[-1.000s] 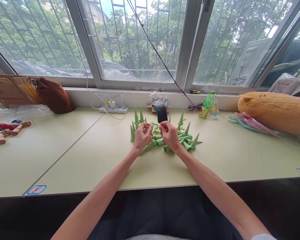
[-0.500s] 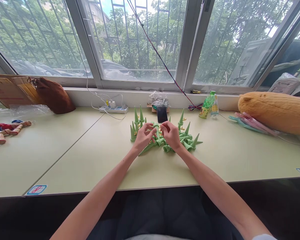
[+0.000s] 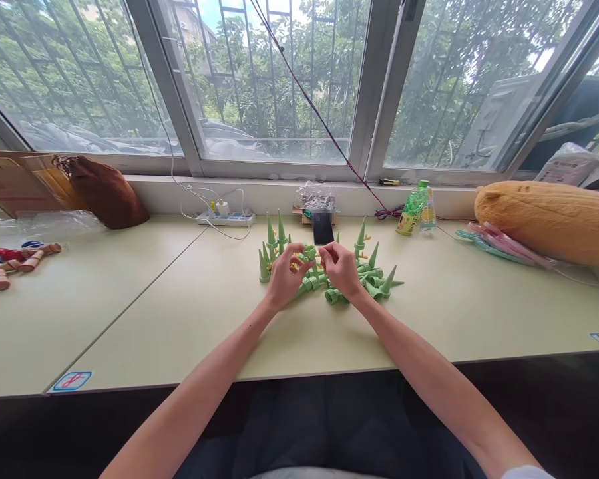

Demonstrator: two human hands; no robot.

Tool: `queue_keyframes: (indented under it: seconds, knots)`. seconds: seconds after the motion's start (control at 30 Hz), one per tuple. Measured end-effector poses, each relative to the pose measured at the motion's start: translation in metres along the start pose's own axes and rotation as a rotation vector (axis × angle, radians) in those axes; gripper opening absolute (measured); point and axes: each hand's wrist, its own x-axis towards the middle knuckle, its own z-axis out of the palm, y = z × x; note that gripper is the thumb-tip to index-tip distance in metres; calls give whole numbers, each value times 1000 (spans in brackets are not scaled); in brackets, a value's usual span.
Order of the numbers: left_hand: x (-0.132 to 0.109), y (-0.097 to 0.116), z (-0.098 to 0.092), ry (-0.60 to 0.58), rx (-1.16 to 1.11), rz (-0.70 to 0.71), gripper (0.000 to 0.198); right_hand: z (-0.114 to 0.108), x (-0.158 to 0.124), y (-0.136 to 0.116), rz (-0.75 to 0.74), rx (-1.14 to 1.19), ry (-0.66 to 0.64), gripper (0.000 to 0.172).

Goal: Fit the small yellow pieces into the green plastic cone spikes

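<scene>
My left hand (image 3: pixel 285 278) is closed around a green plastic watering spike (image 3: pixel 309 252), its round open cup end facing up between thumb and fingers. Close by on the right, the fingers of my right hand (image 3: pixel 343 271) are pinched together beside the cup; whatever they hold is too small to make out. Below and around both hands lies a pile of similar green spikes (image 3: pixel 332 296), partly hidden by the hands. Several more spikes (image 3: pixel 281 233) with small yellow valves stand upright on their cups to the left, and another upright spike (image 3: pixel 361 236) is at the back right.
Behind the pile is a black phone (image 3: pixel 323 228) leaning on a small box. A power strip (image 3: pixel 227 218) with white cables, a green bottle (image 3: pixel 413 209) and a plush cushion (image 3: pixel 549 219) line the windowsill. Wooden toys (image 3: pixel 20 263) and a brown pouch (image 3: pixel 107 193) are at left.
The spike in my left hand has tilted, so its cup opening now shows more toward me. My left fingers have shifted slightly around it; my right hand stays almost in place.
</scene>
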Motion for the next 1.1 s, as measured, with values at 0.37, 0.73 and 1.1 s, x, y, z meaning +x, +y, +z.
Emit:
queue_keyframes:
  seconds: [0.37, 0.73, 1.1]
  knots:
    - [3, -3, 2, -81, -316, -279, 59, -1, -2, -7, -80, -11, 68, 27]
    - [7, -9, -2, -335, -626, -651, 74, 0, -3, -7, -169, -34, -53, 21]
    - [4, -6, -2, -310, -668, -543, 51, 0, 0, -3, -163, -54, 9, 20]
